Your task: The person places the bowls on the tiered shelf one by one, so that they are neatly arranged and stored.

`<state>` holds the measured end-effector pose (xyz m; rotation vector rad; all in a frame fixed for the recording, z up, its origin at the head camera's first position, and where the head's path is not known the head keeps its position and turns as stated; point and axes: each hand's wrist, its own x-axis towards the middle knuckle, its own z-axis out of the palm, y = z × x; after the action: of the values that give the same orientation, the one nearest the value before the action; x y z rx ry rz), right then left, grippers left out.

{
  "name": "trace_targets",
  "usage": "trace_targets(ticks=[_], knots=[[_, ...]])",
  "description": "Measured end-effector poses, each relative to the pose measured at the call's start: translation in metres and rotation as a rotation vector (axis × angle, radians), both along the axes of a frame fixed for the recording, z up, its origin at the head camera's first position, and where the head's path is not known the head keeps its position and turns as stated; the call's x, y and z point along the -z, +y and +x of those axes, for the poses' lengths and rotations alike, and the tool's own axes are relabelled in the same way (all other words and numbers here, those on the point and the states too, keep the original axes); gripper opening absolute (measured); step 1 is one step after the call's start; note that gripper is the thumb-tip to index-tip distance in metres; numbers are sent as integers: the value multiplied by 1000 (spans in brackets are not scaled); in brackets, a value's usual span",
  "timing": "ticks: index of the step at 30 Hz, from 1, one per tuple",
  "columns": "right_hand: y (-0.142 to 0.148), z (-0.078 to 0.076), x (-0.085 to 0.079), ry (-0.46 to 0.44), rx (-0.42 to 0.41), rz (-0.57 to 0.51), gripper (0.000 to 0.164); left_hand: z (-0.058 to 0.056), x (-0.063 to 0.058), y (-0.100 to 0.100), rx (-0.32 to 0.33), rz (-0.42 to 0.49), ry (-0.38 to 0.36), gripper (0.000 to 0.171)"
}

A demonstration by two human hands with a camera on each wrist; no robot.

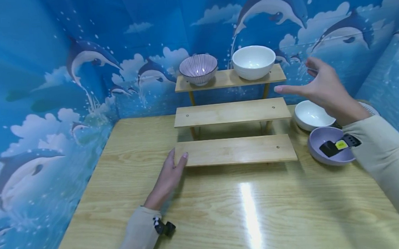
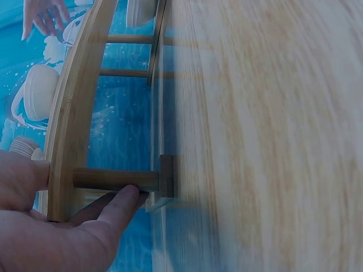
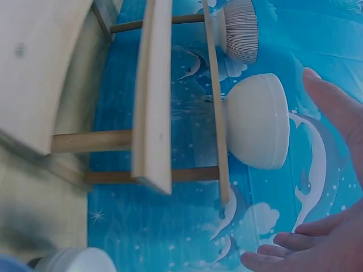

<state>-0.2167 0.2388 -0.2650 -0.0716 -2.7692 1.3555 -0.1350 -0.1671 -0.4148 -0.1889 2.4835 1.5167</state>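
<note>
A three-tier wooden stand (image 1: 235, 151) spans the middle of the table. My left hand (image 1: 168, 176) grips the left end of its lowest board, and in the left wrist view the thumb lies over the board while fingers reach beneath, by a wooden leg (image 2: 116, 179). On the top tier sit a purple striped bowl (image 1: 198, 69) at the left and a white bowl (image 1: 254, 62) at the right. My right hand (image 1: 327, 88) is raised to the right of the white bowl, thumb and fingers spread wide, holding nothing. The right wrist view shows that white bowl (image 3: 256, 122) apart from the fingers.
Right of the stand, a second white bowl (image 1: 312, 115) and a plain purple bowl (image 1: 319, 151) stand on the wooden table (image 1: 212, 215), partly hidden behind my right arm. Another white rim (image 1: 370, 108) shows behind the wrist. A blue dolphin-print backdrop (image 1: 146, 36) encloses the back and sides.
</note>
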Motion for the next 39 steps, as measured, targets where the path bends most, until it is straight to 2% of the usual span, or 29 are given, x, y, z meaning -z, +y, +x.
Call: trace_targets(ticks=[4, 12, 26, 34, 39], knots=[[10, 14, 9, -9, -10, 19, 119, 1, 0, 0, -2, 10, -2, 88], [32, 44, 29, -45, 24, 39, 115, 1, -1, 1, -13, 13, 9, 86], [77, 81, 58, -25, 184, 139, 118, 0, -1, 2, -18, 4, -3, 86], [98, 98, 71, -28, 243, 81, 112, -1, 0, 2, -27, -5, -14, 87], [109, 106, 79, -31, 303, 137, 111, 0, -1, 2, -26, -14, -17, 87]])
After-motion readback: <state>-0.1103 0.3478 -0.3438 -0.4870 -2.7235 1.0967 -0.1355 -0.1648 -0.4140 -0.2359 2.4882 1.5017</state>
